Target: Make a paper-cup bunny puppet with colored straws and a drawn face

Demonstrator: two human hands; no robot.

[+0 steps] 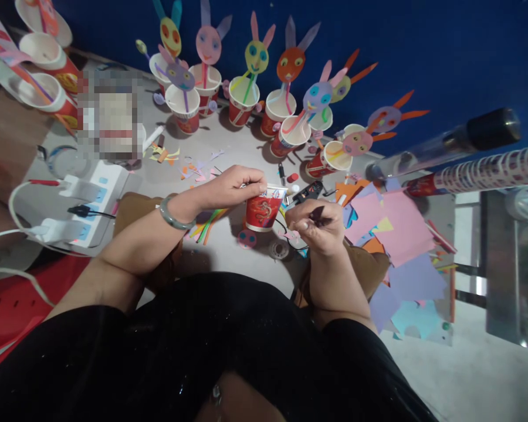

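Observation:
My left hand (pixel 245 183) grips a red paper cup (pixel 262 212) by its rim, thumb on the near side. The cup is held above the grey table, its printed side facing me. Just right of it, my right hand (pixel 321 227) is closed around a dark maroon object (pixel 319 215); only part of it shows between the fingers, so its kind is unclear. Under the cup lie a round pink paper face (pixel 247 238) with blue eyes and a roll of tape (pixel 279 249). Coloured strips (pixel 209 227) rest below my left wrist.
Several cups with paper rabbit faces (pixel 256 57) line the back. A power strip (pixel 99 202) with cables sits left. Coloured paper sheets (pixel 407 228) cover the right, below a stack of cups (pixel 488 171). A black tool (pixel 308 192) and red cap (pixel 293 177) lie behind my hands.

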